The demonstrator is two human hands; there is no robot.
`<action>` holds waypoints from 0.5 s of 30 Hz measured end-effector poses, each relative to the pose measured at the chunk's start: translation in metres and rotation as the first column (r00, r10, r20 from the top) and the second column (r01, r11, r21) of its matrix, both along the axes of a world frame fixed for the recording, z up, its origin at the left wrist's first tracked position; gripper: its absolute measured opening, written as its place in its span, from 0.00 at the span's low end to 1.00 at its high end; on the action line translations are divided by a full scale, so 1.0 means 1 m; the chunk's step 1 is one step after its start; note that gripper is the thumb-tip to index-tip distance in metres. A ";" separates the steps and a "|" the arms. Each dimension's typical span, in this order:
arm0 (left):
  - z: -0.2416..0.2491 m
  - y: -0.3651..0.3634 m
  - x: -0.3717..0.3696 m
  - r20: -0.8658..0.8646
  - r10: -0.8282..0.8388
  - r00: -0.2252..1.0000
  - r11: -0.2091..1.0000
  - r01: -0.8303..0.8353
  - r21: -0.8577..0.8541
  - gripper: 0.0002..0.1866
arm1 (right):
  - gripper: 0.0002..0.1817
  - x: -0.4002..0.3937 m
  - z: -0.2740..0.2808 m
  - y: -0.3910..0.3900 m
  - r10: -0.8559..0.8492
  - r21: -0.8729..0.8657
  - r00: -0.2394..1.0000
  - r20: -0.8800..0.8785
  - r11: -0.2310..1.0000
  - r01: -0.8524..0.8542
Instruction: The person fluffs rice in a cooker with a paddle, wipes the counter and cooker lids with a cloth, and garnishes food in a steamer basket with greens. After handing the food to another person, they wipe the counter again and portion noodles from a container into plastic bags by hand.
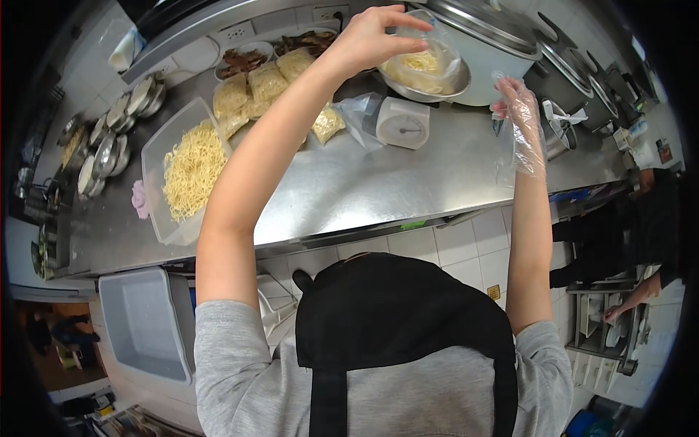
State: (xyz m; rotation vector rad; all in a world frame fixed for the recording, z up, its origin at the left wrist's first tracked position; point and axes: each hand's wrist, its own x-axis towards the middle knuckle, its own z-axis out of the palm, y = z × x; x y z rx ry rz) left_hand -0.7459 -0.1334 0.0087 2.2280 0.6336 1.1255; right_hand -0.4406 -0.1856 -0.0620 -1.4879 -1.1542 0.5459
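Note:
My left hand, bare, reaches across to the back of the steel counter. Its thumb and fingers hold the upper part of a clear plastic bag with noodles inside, over a metal bowl. A white dial scale is just in front of the bowl. To the right, my right hand wears a loose clear plastic glove; its fingers are bent, slightly apart, and nothing shows in them. Loose noodles fill part of a plastic tub at the left. Filled noodle bags lie behind my left forearm.
Large lidded pots stand at the back right, with a metal container nearby. Metal bowls are at the left. A grey bin is below the counter. Another person is at the far right.

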 end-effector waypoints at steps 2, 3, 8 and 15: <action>-0.003 0.001 0.004 -0.009 -0.009 1.000 1.000 0.009 0.001 0.19 | 0.29 0.001 -0.005 0.003 0.005 -0.013 1.000 0.009 1.000 -0.005; -0.005 0.004 0.006 -0.020 -0.025 0.999 1.000 0.026 0.013 0.19 | 0.28 -0.002 -0.004 0.004 0.003 -0.015 1.000 0.016 1.000 -0.003; -0.007 0.035 0.044 -0.055 0.054 0.997 0.996 -0.058 -0.065 0.19 | 0.28 -0.018 0.001 0.016 0.065 0.002 0.998 -0.013 0.998 -0.065; 0.082 0.022 -0.012 0.456 0.058 0.888 0.888 0.163 -0.430 0.22 | 0.17 -0.056 -0.004 0.000 -0.229 0.552 0.927 -0.297 0.751 0.363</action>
